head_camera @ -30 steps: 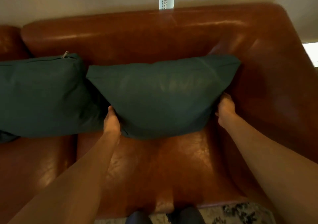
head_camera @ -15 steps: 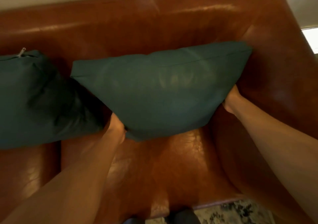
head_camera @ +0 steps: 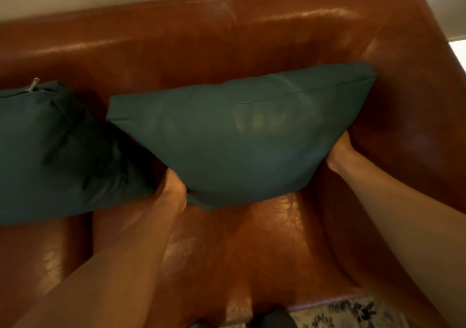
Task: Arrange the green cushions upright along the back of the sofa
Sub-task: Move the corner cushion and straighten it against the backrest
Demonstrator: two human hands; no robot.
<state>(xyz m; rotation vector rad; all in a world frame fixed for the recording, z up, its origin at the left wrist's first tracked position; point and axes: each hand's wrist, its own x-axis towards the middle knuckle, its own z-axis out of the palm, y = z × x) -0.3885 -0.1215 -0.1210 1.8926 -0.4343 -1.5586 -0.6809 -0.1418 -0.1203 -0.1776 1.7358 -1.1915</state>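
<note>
Head camera is looking down at a brown leather sofa [head_camera: 264, 247], and both bare arms are reaching forward to one green cushion [head_camera: 237, 141]. This cushion is standing on its lower edge on the right seat, near the backrest, and its top right corner is touching the inner side of the right armrest [head_camera: 416, 131]. The left hand [head_camera: 174, 189] is holding the cushion at its lower left corner; the fingers are going behind and under the fabric, so I cannot tell how far they are closing, but the hand is clearly pressing against the corner. The right hand [head_camera: 340, 151] is gripping the right side of the cushion, between the cushion and the armrest, and its fingers are also hiding behind the fabric. A second green cushion [head_camera: 63, 151] is sitting on the left seat, leaning back against the backrest, with a small metal zipper pull [head_camera: 34, 83] showing at its top edge. The two cushions are just beside each other, and the left hand is sitting between them. A patterned rug [head_camera: 353, 312] is showing at the bottom edge, in front of the sofa.
</note>
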